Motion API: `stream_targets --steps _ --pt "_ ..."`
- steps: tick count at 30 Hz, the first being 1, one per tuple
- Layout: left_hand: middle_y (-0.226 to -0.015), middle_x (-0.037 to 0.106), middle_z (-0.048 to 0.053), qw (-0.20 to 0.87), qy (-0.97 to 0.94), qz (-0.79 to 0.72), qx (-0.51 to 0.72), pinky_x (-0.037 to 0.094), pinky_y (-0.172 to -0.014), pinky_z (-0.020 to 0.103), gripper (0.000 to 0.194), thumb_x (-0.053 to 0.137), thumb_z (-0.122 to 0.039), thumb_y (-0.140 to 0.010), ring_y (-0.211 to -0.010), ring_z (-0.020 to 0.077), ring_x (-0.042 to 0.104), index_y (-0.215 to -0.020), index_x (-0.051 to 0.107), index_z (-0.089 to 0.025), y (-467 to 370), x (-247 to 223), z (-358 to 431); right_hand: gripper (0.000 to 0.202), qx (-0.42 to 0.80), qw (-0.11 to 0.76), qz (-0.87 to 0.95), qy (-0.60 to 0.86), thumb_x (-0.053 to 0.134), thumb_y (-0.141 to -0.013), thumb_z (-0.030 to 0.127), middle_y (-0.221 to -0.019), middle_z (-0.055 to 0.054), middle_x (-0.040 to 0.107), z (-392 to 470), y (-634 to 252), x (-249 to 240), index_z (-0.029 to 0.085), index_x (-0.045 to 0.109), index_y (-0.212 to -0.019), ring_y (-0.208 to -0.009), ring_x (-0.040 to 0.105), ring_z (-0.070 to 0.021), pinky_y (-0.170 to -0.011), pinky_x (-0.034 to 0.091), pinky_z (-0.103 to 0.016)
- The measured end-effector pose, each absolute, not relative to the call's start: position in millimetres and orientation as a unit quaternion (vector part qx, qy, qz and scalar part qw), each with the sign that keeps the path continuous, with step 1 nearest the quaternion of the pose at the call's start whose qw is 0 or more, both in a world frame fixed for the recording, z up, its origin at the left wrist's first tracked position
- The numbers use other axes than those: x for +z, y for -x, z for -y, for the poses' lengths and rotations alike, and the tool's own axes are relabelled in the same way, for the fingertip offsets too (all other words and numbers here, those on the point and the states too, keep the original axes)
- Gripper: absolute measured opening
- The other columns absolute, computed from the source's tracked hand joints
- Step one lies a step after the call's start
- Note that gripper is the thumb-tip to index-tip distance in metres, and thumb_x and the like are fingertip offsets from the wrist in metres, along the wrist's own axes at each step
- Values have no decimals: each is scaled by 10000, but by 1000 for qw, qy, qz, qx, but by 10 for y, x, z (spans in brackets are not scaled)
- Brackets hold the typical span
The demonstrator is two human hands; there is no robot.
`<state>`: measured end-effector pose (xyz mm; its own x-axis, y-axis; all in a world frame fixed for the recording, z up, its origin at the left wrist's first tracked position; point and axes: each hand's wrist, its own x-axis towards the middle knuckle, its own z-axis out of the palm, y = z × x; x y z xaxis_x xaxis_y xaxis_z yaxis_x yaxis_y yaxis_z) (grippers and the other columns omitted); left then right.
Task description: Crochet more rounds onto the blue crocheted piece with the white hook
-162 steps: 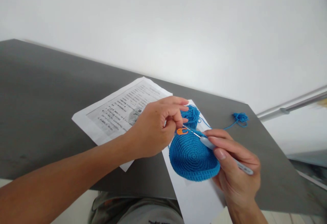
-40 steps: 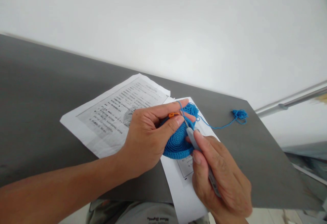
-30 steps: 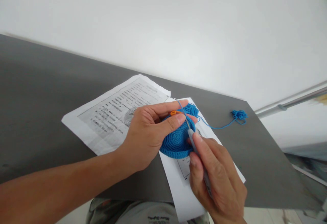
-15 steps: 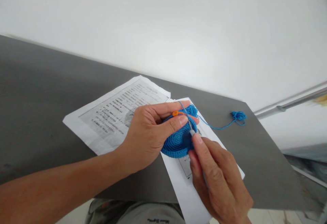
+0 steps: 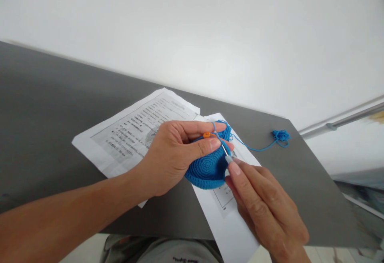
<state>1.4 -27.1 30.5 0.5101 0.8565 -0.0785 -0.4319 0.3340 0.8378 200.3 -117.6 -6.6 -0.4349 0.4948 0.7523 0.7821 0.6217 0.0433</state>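
Observation:
My left hand [image 5: 180,151] pinches the upper edge of a round blue crochet piece [image 5: 207,167] between thumb and fingers. Blue yarn runs over its raised index finger. An orange stitch marker [image 5: 207,135] sits at the piece's edge, just above my left thumb. Closed around the grey handle of a crochet hook [image 5: 225,151] is my right hand [image 5: 264,203], lower right of the piece. The hook's metal shaft points up and left to the edge by my left fingertips; its tip is hard to make out among the yarn.
Two printed sheets lie on the grey table [image 5: 54,103]: a text page [image 5: 120,135] at left and another sheet [image 5: 216,223] under my hands. A bundle of blue yarn [image 5: 223,131] is behind my left fingers. A small yarn tangle [image 5: 280,136] lies farther right, joined by a strand.
My right hand has shifted right and slightly down with the hook, showing more of its metal shaft. The crochet piece has tilted and moved slightly left.

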Motion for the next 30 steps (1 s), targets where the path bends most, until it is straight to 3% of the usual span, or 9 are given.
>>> stream_targets --steps 6,13,19,22,25,26,28,30 --pt "-954 856 64 711 -465 -330 412 620 -921 331 314 860 -236 -800 -862 198 794 -1107 838 -180 -3 310 254 402 -237 278 869 334 510 -982 86 -1335 -172 733 1128 -2178 106 84 708 -1332 -1179 722 -297 -779 701 -377" --pt "-1004 853 55 633 -535 -388 404 633 -826 344 326 821 -257 -812 -909 253 792 -1128 835 -178 -8 324 227 430 -181 181 899 354 411 -1017 74 -1267 -217 746 1206 -2183 292 -18 631 -1376 -1241 665 -304 -925 653 -399" --pt "-1056 846 18 505 -643 -400 414 615 -948 342 181 772 -211 -848 -997 253 794 -997 871 -241 35 331 214 424 -186 136 913 336 382 -1031 84 -1211 -154 794 1225 -2173 472 32 680 -1328 -1140 716 -263 -855 670 -324" --pt "-1020 850 13 474 -676 -391 407 607 -988 352 164 765 -187 -844 -981 254 799 -940 878 -258 47 335 201 446 -175 140 917 330 389 -1036 100 -1210 -120 804 1247 -2236 505 59 651 -1395 -1090 738 -264 -795 684 -324" --pt "-991 853 25 487 -686 -374 392 619 -952 346 165 753 -182 -851 -930 247 805 -943 877 -238 58 333 184 502 -102 184 915 344 429 -1059 205 -1280 -132 775 1300 -2348 475 85 527 -1536 -1135 743 -277 -885 680 -331" --pt "-987 854 29 494 -687 -366 388 620 -946 342 164 747 -181 -856 -909 241 806 -943 877 -228 64 331 179 499 -81 195 898 386 471 -1059 246 -1307 -106 766 1314 -2382 457 158 531 -1547 -1144 748 -277 -934 672 -349" --pt "-967 855 32 509 -689 -351 378 619 -938 331 155 742 -185 -863 -868 224 807 -935 876 -212 76 330 169 488 -77 226 883 404 522 -1048 256 -1225 -72 801 1323 -2425 429 250 554 -1536 -1044 788 -261 -879 693 -343" --pt "-931 856 28 520 -692 -339 368 618 -928 312 147 743 -185 -863 -836 206 805 -929 873 -198 87 331 159 447 -27 318 848 423 617 -1001 228 -1070 -56 835 1302 -2424 419 314 658 -1438 -893 812 -251 -767 710 -342"
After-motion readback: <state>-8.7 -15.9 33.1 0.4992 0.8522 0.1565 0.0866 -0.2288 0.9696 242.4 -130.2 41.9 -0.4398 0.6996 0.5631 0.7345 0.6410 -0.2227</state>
